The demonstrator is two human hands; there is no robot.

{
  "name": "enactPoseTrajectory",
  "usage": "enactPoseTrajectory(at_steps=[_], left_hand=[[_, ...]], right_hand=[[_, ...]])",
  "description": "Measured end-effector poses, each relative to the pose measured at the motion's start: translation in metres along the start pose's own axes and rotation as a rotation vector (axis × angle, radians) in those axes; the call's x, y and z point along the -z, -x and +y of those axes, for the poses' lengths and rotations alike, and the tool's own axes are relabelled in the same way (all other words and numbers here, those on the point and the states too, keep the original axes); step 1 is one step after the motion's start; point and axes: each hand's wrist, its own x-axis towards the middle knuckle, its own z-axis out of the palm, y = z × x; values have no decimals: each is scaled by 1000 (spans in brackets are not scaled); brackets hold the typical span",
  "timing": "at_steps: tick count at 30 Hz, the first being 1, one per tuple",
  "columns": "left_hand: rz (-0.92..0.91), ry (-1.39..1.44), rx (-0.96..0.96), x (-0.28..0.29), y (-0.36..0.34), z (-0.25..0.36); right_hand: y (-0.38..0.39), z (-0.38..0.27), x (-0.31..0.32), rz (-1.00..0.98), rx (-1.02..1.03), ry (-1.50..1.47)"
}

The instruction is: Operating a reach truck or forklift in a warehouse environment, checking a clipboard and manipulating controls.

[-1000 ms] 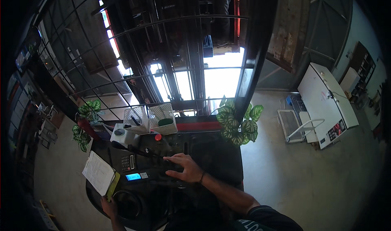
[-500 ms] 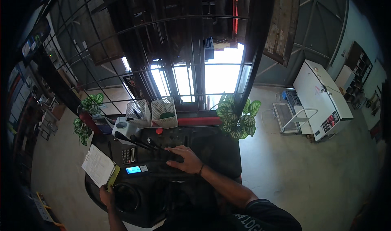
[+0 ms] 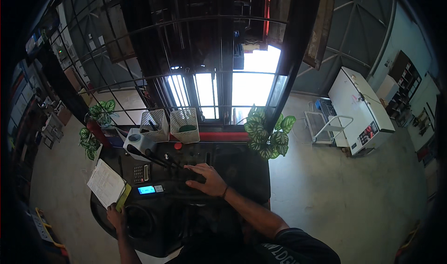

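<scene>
My left hand (image 3: 117,218) is at the near corner of a yellow-green clipboard (image 3: 123,198), its thumb and fingers closed on the edge. White written sheets (image 3: 106,184) lie on the clipboard, at the left of the black console (image 3: 233,171). Just right of that hand is a dark steering wheel (image 3: 139,220). Palm down over the console's middle, my right hand (image 3: 210,180) has its fingers stretched forward and its thumb apart. Its fingertips are by the dark control levers (image 3: 170,160); whether they touch is hard to make out. A calculator (image 3: 142,173) and a lit blue display (image 3: 147,189) sit between the hands.
Two white baskets (image 3: 185,132), a white container (image 3: 135,140) and a red button (image 3: 178,146) are at the console's back. Leafy plants (image 3: 267,136) stand at both sides. A dark wire grille (image 3: 186,72) rises ahead. A trolley (image 3: 326,129) and white chest freezer (image 3: 358,110) are at right.
The whole view has shifted slightly, so the console appears a little further left and higher. Both hands keep about the same places against the clipboard and levers.
</scene>
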Motion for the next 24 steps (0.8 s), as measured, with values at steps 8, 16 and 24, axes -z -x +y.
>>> enactPoseTrajectory(at_steps=[8,16,24], left_hand=[[-57,984,-478,44,53,48],[-107,953,-267,12,58,66],[-43,917,-351,49,33,-8]], right_hand=[[117,-27,-137,15,-16,-19],[196,-44,-216,50,-39,42],[186,-111,-283,90,-70,-12]])
